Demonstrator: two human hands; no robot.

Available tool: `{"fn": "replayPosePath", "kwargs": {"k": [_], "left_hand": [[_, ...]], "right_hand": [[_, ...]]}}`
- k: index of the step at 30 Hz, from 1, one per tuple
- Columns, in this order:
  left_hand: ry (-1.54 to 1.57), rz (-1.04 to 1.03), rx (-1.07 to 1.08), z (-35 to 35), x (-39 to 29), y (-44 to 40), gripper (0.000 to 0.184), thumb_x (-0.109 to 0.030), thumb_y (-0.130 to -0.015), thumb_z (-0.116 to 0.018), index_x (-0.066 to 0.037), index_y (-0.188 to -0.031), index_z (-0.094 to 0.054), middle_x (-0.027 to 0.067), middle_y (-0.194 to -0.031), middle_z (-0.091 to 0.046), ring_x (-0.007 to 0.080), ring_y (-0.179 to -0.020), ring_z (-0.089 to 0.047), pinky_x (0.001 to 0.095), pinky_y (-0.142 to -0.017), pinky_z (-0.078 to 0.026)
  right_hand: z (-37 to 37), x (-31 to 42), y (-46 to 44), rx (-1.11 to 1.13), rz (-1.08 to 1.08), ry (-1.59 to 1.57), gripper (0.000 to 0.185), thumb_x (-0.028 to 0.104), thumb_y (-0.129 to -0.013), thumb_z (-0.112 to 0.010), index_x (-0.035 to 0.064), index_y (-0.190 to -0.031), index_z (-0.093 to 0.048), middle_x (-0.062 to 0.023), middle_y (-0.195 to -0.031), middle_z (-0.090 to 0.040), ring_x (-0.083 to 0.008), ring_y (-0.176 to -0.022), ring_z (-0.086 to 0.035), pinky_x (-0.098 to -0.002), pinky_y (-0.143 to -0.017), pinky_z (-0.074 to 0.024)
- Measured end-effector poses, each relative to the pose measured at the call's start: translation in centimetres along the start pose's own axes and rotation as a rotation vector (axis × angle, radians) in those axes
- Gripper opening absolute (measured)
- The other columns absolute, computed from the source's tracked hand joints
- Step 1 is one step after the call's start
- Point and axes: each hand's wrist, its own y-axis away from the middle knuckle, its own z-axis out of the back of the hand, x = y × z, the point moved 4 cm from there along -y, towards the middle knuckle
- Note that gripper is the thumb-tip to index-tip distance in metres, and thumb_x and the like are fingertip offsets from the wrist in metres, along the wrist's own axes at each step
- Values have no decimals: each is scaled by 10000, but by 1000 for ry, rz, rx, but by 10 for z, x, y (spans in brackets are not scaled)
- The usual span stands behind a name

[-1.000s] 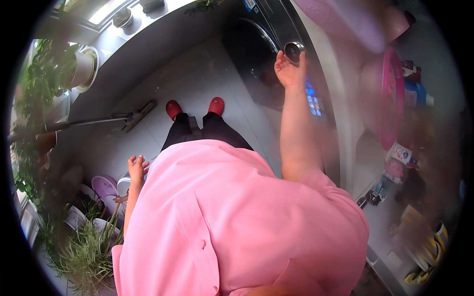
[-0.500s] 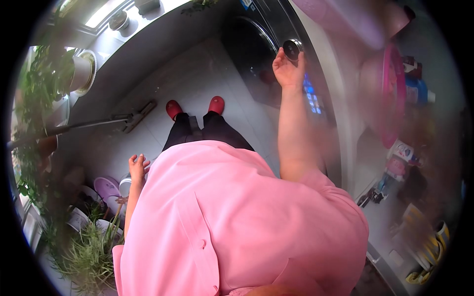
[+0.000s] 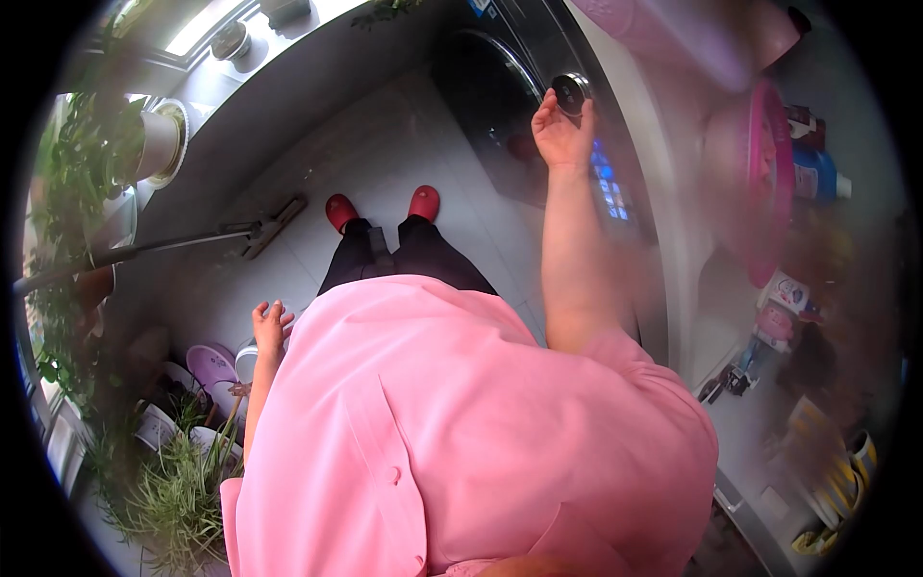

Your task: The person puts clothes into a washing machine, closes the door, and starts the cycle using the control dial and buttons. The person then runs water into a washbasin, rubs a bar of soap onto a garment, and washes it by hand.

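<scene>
My right hand (image 3: 563, 137) is raised to a round black knob (image 3: 569, 93) with a silver rim, on the dark front panel of a washing machine (image 3: 486, 91). Its thumb and fingertips sit around the knob's near edge. Blue lit signs (image 3: 609, 181) show on the panel beside the wrist. On the other side, my left hand (image 3: 270, 325) hangs by the pink shirt (image 3: 385, 385), fingers loosely bent and apart, with nothing in it. A white container (image 3: 246, 362) stands near it, partly hidden behind the hand and arm.
A floor squeegee or broom (image 3: 274, 227) lies across the left side. Potted plants (image 3: 183, 495) and a purple basin (image 3: 212, 365) stand at lower left, with more pots on the windowsill. To the right are a pink basin (image 3: 786, 183), a blue bottle (image 3: 815, 175) and yellow-striped items (image 3: 829, 466).
The camera view has shifted slightly. My right hand stays at the knob, with its fingers moved a little around the edge. My left hand has hardly moved.
</scene>
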Motion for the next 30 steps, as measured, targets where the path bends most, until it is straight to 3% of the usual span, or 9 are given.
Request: {"fn": "replayPosePath", "kwargs": {"k": [9, 14, 17, 21, 25, 26, 28, 29, 30], "left_hand": [[7, 5, -7, 4, 1, 0, 546, -281, -818, -566, -50, -1227, -289, 137, -1054, -513, 218, -834, -572, 338, -641, -476], [-27, -40, -7, 9, 9, -16, 556, -273, -815, -575, -36, -1225, -285, 154, -1053, -517, 226, -809, -580, 341, -642, -475], [4, -169, 84, 22, 38, -56, 557, -275, -812, -583, -10, -1211, -300, 168, -1029, -539, 216, -806, -575, 325, -658, -467], [-216, -135, 39, 22, 32, -81, 540, -280, -787, -605, 41, -1151, -368, 150, -942, -577, 166, -795, -558, 267, -695, -442], [-307, -212, 27, 15, 10, -89, 507, -261, -785, -608, 34, -1130, -384, 130, -925, -569, 160, -808, -554, 260, -687, -440], [-316, -223, 36, 12, 3, -90, 507, -261, -785, -608, 34, -1130, -384, 130, -925, -569, 160, -808, -554, 260, -687, -440], [-95, -197, 103, 5, -13, -91, 466, -217, -797, -607, 26, -1125, -382, 115, -922, -552, 164, -819, -551, 256, -674, -448], [-53, -199, 114, 3, -22, -92, 468, -223, -795, -608, 27, -1124, -388, 118, -932, -551, 168, -832, -549, 258, -686, -446], [-81, -222, 113, 2, -31, -91, 470, -229, -793, -610, 27, -1123, -393, 121, -941, -550, 172, -845, -546, 261, -697, -444]], "right_hand": [[-4, -8, 1, 59, 26, -120, 570, 342, -723, -623, -56, -1091, -447, -148, -1007, -540, -211, -820, -556, -306, -676, -426], [10, -9, 12, 94, -67, -39, 488, 412, -782, -569, -25, -988, -495, -142, -994, -569, -238, -890, -562, -334, -706, -453], [51, -7, 47, -111, -96, 187, 381, 339, -785, -607, 19, -953, -487, -128, -971, -570, -232, -882, -561, -322, -691, -464], [142, 23, 109, -518, -9, 473, 360, 205, -757, -652, 41, -1020, -468, -111, -935, -565, -196, -846, -560, -292, -639, -474], [174, 71, 172, -965, 327, 805, 406, 177, -727, -655, 37, -1061, -472, -91, -963, -541, -202, -832, -556, -314, -587, -473], [170, 75, 179, -972, 337, 790, 406, 177, -727, -655, 37, -1061, -472, -91, -963, -541, -202, -832, -556, -314, -587, -473], [151, 91, 193, -982, 612, 1176, 383, 128, -703, -655, 45, -1043, -500, -97, -994, -525, -223, -839, -549, -327, -625, -468], [148, 93, 196, -989, 619, 1163, 383, 128, -703, -655, 45, -1043, -500, -97, -994, -525, -223, -839, -549, -327, -625, -468], [140, 97, 195, -974, 651, 1379, 382, 111, -701, -649, 57, -1049, -501, -100, -1018, -513, -230, -854, -543, -333, -657, -462]]}}
